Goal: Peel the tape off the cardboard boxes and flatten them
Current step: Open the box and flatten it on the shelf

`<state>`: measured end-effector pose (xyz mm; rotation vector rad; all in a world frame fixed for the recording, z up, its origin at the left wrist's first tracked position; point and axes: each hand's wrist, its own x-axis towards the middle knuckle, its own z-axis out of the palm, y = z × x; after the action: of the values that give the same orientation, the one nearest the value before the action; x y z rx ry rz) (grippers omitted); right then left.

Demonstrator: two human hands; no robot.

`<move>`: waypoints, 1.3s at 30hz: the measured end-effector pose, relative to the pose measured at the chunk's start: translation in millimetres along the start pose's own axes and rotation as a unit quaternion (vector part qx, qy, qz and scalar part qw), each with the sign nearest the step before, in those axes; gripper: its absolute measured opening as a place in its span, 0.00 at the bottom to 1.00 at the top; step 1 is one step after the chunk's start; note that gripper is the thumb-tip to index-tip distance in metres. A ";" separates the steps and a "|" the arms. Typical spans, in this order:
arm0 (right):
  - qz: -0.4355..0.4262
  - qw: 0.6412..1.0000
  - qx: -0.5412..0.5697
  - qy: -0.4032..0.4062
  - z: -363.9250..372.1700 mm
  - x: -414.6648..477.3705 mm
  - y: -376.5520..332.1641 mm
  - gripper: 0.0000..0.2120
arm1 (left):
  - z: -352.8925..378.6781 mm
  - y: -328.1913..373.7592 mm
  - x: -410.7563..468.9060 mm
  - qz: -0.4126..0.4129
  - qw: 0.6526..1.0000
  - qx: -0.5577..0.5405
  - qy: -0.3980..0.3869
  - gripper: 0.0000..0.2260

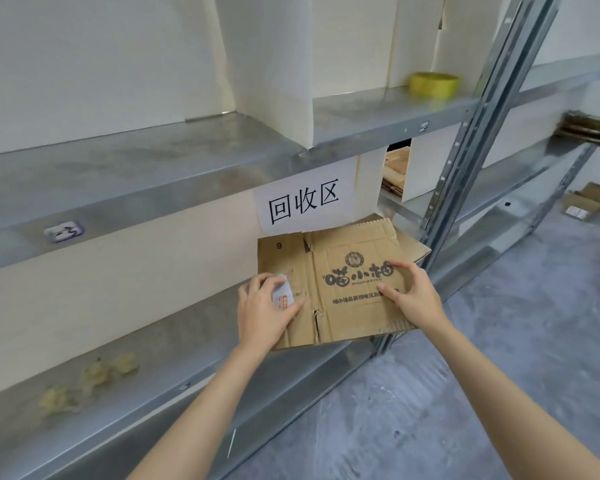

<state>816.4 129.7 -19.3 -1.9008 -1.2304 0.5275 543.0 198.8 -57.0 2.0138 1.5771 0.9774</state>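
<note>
Your left hand (264, 308) pinches a crumpled white scrap (282, 295). Your right hand (411, 292) presses down with its fingers spread wide. Both are on the flat cardboard box (343, 317), which lies on the lower metal shelf (153, 393) under a paper sign (303, 202). A yellow tape roll (433, 84) sits higher up. Crumpled tape bits (90, 375) lie well apart, to the left.

Bright, even light; soft shadows; wide-angle edge bending; slight overall softness.

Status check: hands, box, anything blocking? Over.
Left grip pinches crumpled white label scrap, resting on flattened brown cardboard box. Right grip presses box flat onto grey metal shelf. Yellowish tape wads apart, left.
</note>
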 end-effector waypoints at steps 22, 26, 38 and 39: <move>-0.020 0.983 -0.108 -0.147 -39.4 253.7 123.3 0.26 | 131.2 48.5 118.1 -0.093 0.991 0.092 -0.017 0.26; -0.019 0.980 -0.091 -0.174 -26.3 285.7 148.0 0.24 | 153.7 58.7 118.2 -0.127 0.981 0.142 -0.027 0.30; -0.188 0.950 -0.183 -0.170 -11.0 307.5 179.6 0.21 | 194.1 86.2 111.9 -0.181 0.967 0.180 0.005 0.29; -0.222 0.942 -0.183 -0.176 -10.6 308.9 178.4 0.21 | 194.7 89.0 112.2 -0.181 0.966 0.183 0.010 0.29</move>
<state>1060.6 363.8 -132.8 -1.7771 -2.0479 0.4236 758.3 301.2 -96.5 1.8345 2.1670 0.6019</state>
